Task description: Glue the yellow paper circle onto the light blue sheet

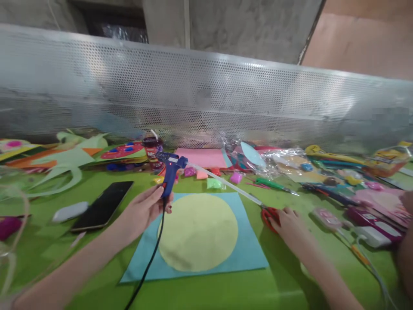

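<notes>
My left hand (150, 204) is closed round the grip of a blue hot glue gun (171, 172), held above the table with a small red light on its side. A long translucent glue stick (219, 178) runs out of the gun's back end, down to the right. My right hand (287, 224) grips red-handled scissors (269, 218), whose blades meet the far end of the stick; whether they touch it I cannot tell. Below lies a pale yellow felt circle (198, 232) on a light blue felt sheet (251, 254). The gun's black cord (151, 258) crosses both.
A phone (103, 204) and a white case (70, 212) lie at left. Behind are felt pieces (64, 161), a drink cup (152, 150), clay packets (214, 184) and green-handled scissors (272, 184). Power banks and cables (374, 228) lie right. A perforated metal panel (206, 94) borders the back.
</notes>
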A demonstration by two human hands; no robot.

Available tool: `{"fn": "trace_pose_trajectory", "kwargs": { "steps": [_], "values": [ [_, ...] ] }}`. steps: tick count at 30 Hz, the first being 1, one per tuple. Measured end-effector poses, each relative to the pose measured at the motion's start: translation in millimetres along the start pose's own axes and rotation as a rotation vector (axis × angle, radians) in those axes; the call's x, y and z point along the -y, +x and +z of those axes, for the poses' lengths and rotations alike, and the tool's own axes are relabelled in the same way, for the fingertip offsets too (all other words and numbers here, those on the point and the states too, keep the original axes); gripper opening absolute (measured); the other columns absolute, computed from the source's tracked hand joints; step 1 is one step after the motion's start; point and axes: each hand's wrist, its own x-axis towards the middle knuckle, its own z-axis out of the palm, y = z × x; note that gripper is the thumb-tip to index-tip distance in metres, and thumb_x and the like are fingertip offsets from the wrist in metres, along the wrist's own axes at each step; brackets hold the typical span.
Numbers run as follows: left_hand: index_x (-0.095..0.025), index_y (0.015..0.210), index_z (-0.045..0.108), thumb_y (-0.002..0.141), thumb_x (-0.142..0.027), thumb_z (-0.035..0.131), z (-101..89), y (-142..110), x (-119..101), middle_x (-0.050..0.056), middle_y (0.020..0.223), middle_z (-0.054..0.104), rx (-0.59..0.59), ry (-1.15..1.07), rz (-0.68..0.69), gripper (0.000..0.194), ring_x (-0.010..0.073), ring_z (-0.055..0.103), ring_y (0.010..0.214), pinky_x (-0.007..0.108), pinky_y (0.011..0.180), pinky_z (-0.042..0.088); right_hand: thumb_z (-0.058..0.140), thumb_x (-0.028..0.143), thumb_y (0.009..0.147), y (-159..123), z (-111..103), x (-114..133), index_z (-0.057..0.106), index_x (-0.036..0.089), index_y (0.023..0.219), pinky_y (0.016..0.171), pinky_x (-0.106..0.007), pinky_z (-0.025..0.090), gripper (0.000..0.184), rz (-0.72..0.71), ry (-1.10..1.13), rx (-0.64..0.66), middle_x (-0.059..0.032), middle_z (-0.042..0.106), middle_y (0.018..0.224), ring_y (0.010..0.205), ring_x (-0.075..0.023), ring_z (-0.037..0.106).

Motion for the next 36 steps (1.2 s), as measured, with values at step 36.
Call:
{"fn": "trace_pose_trajectory", "kwargs": {
  "steps": [36],
  "values": [
    [-0.023,0.106,0.054,0.073,-0.051,0.063,-20.9,-66.7,63.7,0.001,0.071,0.060,-0.140,0.168,0.005,0.045,0.0178,0.058,0.066,0.034,0.076,0.050,0.052,0.028,0.084,82.8,-3.2,150.1,0.064,0.023,0.088,0.066,-0.027,0.044,0.013,-0.570,0.634,0.048,-0.0026,0.057,0.085,0.075,-0.0151,0.052]
  ]
}}
